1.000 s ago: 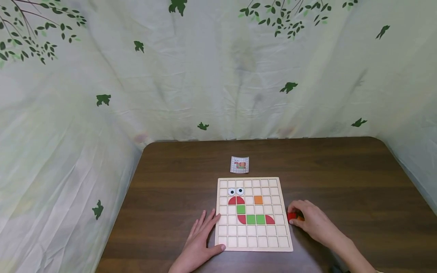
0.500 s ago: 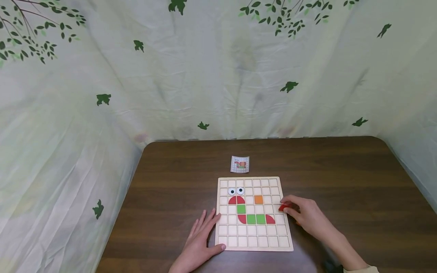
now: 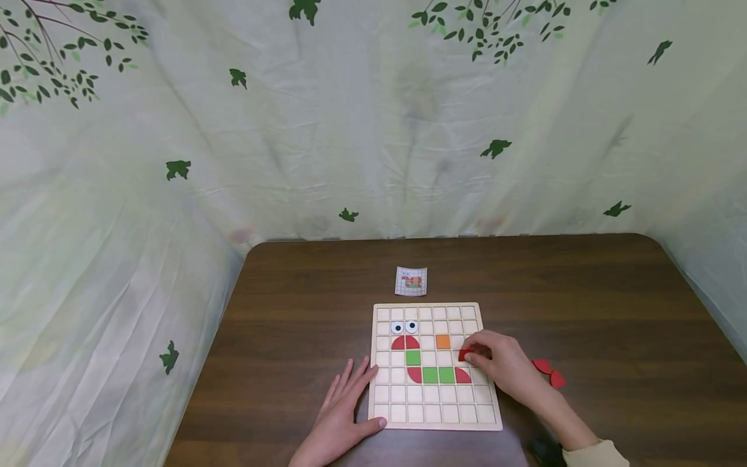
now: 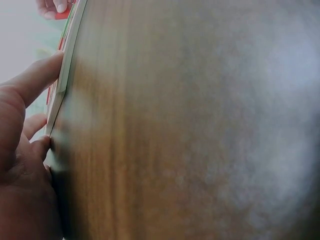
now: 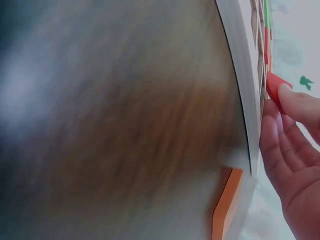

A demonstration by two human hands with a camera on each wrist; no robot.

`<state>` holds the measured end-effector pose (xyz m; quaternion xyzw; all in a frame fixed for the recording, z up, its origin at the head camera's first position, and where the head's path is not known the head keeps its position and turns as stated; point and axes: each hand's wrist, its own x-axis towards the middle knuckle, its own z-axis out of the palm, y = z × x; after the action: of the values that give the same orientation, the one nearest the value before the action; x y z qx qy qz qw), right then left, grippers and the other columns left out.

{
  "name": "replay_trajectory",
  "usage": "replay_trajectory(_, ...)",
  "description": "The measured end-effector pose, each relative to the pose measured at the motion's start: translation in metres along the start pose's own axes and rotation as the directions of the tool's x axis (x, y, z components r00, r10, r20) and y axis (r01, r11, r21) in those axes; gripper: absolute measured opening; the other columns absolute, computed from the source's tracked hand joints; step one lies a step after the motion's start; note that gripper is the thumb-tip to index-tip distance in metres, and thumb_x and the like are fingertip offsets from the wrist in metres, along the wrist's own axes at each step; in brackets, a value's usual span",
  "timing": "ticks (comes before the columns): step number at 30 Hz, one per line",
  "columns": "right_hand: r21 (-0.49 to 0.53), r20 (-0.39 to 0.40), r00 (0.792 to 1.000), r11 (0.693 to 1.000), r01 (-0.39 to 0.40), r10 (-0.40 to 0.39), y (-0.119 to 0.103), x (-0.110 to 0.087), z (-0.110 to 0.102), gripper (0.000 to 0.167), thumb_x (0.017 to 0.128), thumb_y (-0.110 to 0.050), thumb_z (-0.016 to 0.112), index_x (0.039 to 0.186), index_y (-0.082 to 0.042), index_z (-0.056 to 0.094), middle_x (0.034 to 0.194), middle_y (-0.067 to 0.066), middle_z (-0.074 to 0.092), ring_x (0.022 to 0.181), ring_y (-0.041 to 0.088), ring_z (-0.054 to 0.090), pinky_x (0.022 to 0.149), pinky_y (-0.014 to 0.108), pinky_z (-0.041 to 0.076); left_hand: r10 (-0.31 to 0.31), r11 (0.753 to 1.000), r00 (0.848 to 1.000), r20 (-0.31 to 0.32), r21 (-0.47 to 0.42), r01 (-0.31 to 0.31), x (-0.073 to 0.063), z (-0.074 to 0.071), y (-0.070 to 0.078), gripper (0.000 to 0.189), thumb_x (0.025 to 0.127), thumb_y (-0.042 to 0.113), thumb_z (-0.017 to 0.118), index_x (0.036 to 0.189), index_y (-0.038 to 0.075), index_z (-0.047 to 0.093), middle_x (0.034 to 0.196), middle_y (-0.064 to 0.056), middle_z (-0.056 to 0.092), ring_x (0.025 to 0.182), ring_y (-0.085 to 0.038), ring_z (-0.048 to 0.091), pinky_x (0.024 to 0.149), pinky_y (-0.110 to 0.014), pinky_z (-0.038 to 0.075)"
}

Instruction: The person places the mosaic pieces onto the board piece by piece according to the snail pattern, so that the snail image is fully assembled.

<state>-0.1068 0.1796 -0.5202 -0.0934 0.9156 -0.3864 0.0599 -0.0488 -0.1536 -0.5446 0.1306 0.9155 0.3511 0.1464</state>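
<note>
A pale wooden grid board [image 3: 432, 414] lies on the table under both hands. My left hand [image 3: 344, 415] rests along its left edge with fingers extended, the thumb at the near corner. Between thumb and fingers my right hand [image 3: 504, 366] pinches a red tile [image 5: 276, 89], held over the right part of the grid. Set in the squares are two eye tiles [image 3: 397, 328], several red quarter-round tiles [image 3: 398, 343], several green square tiles [image 3: 430, 375] and an orange square tile [image 3: 443, 342].
Loose red tiles [image 3: 557, 379] lie on the brown table [image 3: 303, 298] right of the right wrist. An orange piece [image 5: 229, 202] shows beside the board in the right wrist view. Beyond the board is a small pattern card [image 3: 411, 281]; a leaf-printed curtain [image 3: 373, 130] hangs behind.
My right hand has carried the red tile leftward from beside the board to over its grid, uncovering loose red tiles on the table. The left hand stays in place.
</note>
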Motion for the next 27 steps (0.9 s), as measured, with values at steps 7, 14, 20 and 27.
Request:
replay_trajectory(7, -0.044, 0.000, 1.000, 0.999, 0.004, -0.004, -0.002, 0.006, 0.004, 0.021, 0.081, -0.013, 0.082, 0.090, -0.029, 0.073, 0.089, -0.016, 0.064, 0.076, 0.008, 0.055, 0.069, 0.026, 0.051, 0.000, 1.000, 1.000, 0.000, -0.002, 0.000, 0.000, 0.000, 0.000, 0.084, 0.080, 0.050, 0.076, 0.152, 0.026, 0.039, 0.162, 0.003, 0.023, 0.149, -0.028, 0.006, 0.113, -0.059, 0.006)
replay_trajectory(14, -0.101, 0.009, 0.999, 0.994, 0.053, -0.052, 0.000, 0.009, 0.007, 0.020, 0.080, -0.013, 0.082, 0.088, -0.029, 0.073, 0.089, -0.015, 0.059, 0.078, 0.008, 0.053, 0.071, 0.027, 0.050, 0.005, 1.000, 1.000, 0.000, -0.003, -0.005, 0.001, 0.000, 0.001, 0.084, 0.080, 0.050, 0.076, 0.152, 0.025, 0.040, 0.162, 0.002, 0.023, 0.149, -0.029, 0.006, 0.113, -0.060, 0.007)
replay_trajectory(20, -0.102, 0.011, 0.996, 0.991, 0.089, -0.088, 0.000, 0.009, 0.009, 0.019, 0.080, -0.011, 0.082, 0.085, -0.026, 0.072, 0.086, -0.014, 0.057, 0.075, 0.008, 0.051, 0.068, 0.024, 0.049, 0.006, 1.000, 1.000, 0.003, 0.005, -0.006, 0.001, 0.000, 0.001, 0.084, 0.081, 0.049, 0.076, 0.152, 0.025, 0.039, 0.162, 0.003, 0.023, 0.149, -0.029, 0.006, 0.113, -0.059, 0.007)
replay_trajectory(27, -0.121, 0.011, 0.998, 0.991, 0.065, -0.064, -0.003, 0.010, 0.009, 0.016, 0.079, -0.015, 0.083, 0.088, -0.023, 0.072, 0.084, -0.012, 0.057, 0.073, 0.009, 0.050, 0.066, 0.025, 0.047, 0.011, 1.000, 1.000, -0.007, 0.003, -0.011, 0.001, 0.000, 0.000, 0.083, 0.080, 0.048, 0.077, 0.151, 0.025, 0.040, 0.162, 0.003, 0.023, 0.149, -0.029, 0.006, 0.113, -0.059, 0.007)
